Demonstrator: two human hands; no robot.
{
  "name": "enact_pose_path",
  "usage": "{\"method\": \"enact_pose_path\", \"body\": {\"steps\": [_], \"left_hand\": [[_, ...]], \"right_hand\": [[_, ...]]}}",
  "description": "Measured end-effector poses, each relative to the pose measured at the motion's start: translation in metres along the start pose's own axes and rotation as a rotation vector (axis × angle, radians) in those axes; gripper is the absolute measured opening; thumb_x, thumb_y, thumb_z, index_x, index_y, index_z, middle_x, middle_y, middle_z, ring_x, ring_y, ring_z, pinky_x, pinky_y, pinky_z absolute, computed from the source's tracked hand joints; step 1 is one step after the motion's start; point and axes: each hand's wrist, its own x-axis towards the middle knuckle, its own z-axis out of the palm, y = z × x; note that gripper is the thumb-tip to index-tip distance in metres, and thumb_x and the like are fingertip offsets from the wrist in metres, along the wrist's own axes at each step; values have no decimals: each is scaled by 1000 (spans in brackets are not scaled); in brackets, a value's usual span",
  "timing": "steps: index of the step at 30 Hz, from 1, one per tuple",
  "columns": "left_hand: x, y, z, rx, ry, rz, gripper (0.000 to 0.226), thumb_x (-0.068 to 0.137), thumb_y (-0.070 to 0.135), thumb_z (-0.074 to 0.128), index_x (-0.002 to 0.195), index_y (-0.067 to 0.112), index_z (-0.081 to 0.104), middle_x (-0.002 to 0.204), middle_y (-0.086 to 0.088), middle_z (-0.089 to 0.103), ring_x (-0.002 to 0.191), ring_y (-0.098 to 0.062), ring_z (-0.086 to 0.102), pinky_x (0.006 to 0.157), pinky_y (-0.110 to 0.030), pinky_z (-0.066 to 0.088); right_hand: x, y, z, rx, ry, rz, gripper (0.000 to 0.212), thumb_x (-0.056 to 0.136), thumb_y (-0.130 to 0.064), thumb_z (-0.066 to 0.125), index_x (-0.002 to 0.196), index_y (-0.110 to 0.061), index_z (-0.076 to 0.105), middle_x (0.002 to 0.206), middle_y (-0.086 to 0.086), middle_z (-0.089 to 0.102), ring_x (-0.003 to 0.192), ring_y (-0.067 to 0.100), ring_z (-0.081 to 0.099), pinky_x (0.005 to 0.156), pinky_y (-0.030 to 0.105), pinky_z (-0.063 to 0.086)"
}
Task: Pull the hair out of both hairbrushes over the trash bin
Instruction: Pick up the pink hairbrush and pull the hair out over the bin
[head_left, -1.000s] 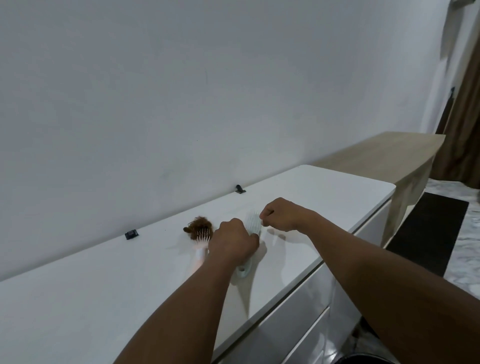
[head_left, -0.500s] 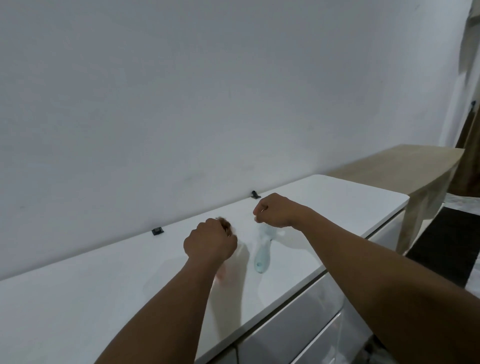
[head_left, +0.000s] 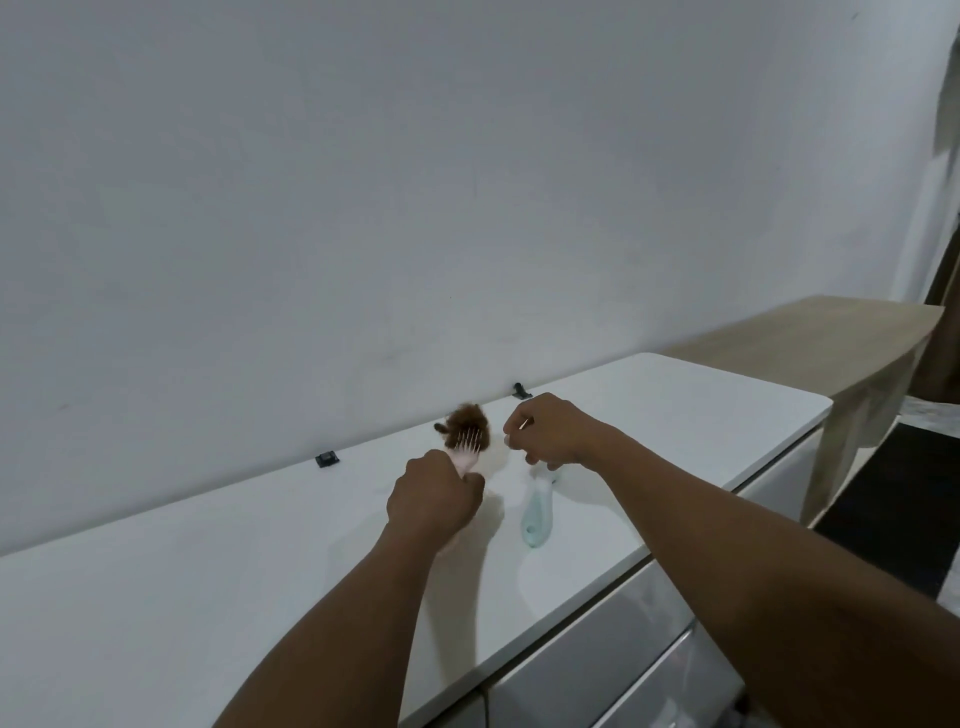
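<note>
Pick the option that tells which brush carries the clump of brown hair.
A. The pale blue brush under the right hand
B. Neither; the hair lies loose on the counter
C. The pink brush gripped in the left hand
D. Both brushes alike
C: the brown hair sits tangled in the bristles of the pink brush, whose handle the left hand holds in a closed grip.

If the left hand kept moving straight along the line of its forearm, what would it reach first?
Probably the white wall behind the white counter. The left hand holds the pink hairbrush, whose clump of brown hair would touch first, though depth is unclear.
</note>
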Motion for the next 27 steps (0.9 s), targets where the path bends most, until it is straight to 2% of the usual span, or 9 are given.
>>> {"method": "enact_pose_path", "body": {"steps": [4, 9, 13, 15, 17, 20, 22, 25, 27], "left_hand": [[-8, 27, -7, -157, 51, 117, 31, 89, 40, 55, 96, 10, 52, 101, -12, 64, 91, -31, 61, 69, -33, 42], [-28, 70, -11, -259, 96, 273, 27, 90, 37, 55, 96, 11, 49, 88, -6, 60, 78, -26, 57, 61, -33, 40], [-50, 109, 2, -304, 92, 380, 27, 91, 37, 54, 100, 12, 50, 84, -3, 59, 78, -25, 60, 62, -33, 43], [-62, 127, 14, -325, 71, 417, 26, 92, 38, 51, 98, 13, 48, 85, -4, 60, 77, -25, 60, 62, -34, 43], [-73, 143, 31, -352, 46, 448, 28, 95, 44, 45, 98, 16, 47, 86, -5, 61, 78, -26, 59, 61, -35, 42], [-92, 164, 67, -416, -12, 479, 32, 99, 50, 36, 93, 20, 45, 83, -6, 60, 77, -28, 57, 61, -38, 40], [-110, 175, 96, -452, -59, 497, 32, 99, 48, 38, 89, 19, 44, 79, -4, 57, 73, -26, 54, 60, -37, 38], [-137, 180, 140, -478, -159, 505, 33, 100, 46, 46, 84, 17, 47, 74, -1, 56, 68, -21, 52, 59, -35, 36], [-153, 177, 174, -451, -244, 513, 38, 99, 47, 47, 78, 17, 49, 71, -1, 56, 68, -22, 54, 58, -34, 35]], "right_hand": [[-10, -5, -18, 87, 150, -36, 22, 95, -31, 60, 106, -14, 68, 99, 10, 74, 77, 19, 76, 55, 26, 57], [-40, -4, -54, 294, 285, -18, 39, 94, -47, 60, 114, -14, 58, 101, 4, 69, 76, 21, 77, 56, 32, 61], [-73, 14, -89, 413, 350, -7, 25, 92, -38, 69, 91, -15, 60, 91, 8, 72, 69, 22, 74, 58, 35, 61], [-89, 30, -106, 450, 402, 10, 25, 89, -31, 75, 84, -9, 63, 86, 12, 73, 64, 21, 72, 55, 32, 59], [-105, 49, -120, 478, 448, 38, 26, 86, -24, 80, 84, -3, 65, 83, 15, 73, 61, 21, 71, 53, 30, 59], [-128, 87, -133, 530, 506, 92, 22, 85, -15, 80, 80, -4, 62, 82, 19, 72, 58, 22, 70, 54, 31, 61], [-143, 120, -133, 535, 551, 141, 21, 86, -13, 79, 79, -5, 61, 79, 19, 70, 56, 21, 70, 55, 31, 62], [-166, 174, -119, 503, 585, 257, 18, 90, -13, 75, 90, -1, 62, 80, 20, 70, 57, 21, 70, 53, 28, 62], [-180, 215, -103, 475, 575, 336, 16, 92, -13, 73, 91, -2, 62, 81, 21, 71, 58, 21, 71, 56, 32, 64]]}}
